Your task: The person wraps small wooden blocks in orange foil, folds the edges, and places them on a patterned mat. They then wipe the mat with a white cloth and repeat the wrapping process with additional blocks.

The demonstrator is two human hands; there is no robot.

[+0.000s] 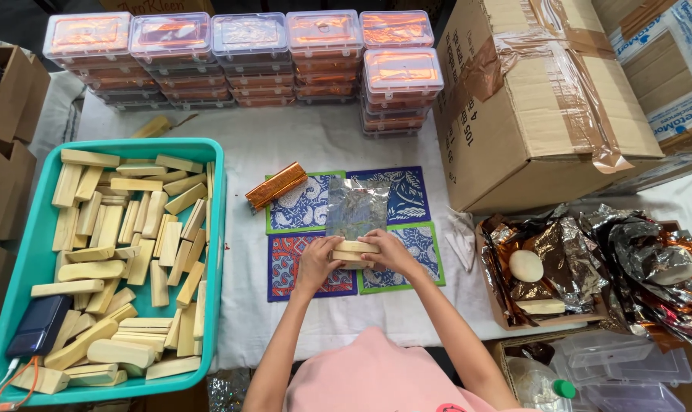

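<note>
Both hands on one pale bar, at the near edge of a silvery foil sheet spread over four patterned mats on the white-covered desk. Left hand closed round the bar's left end, right hand closed round its right end, thumbs on top.

Best done squarely: bar parallel to the foil's near edge, centred across its width, so equal margins remain at both ends for folding. Even pressure from both sides (a lopsided push would likely skew the sheet). Foil kept flat and taut, no creases trapped under the bar.

One finished bar in orange foil just left of the sheet, well clear. Teal tray of bare bars at left; stacked lidded boxes along the far edge; loose foil scraps to the right.
</note>
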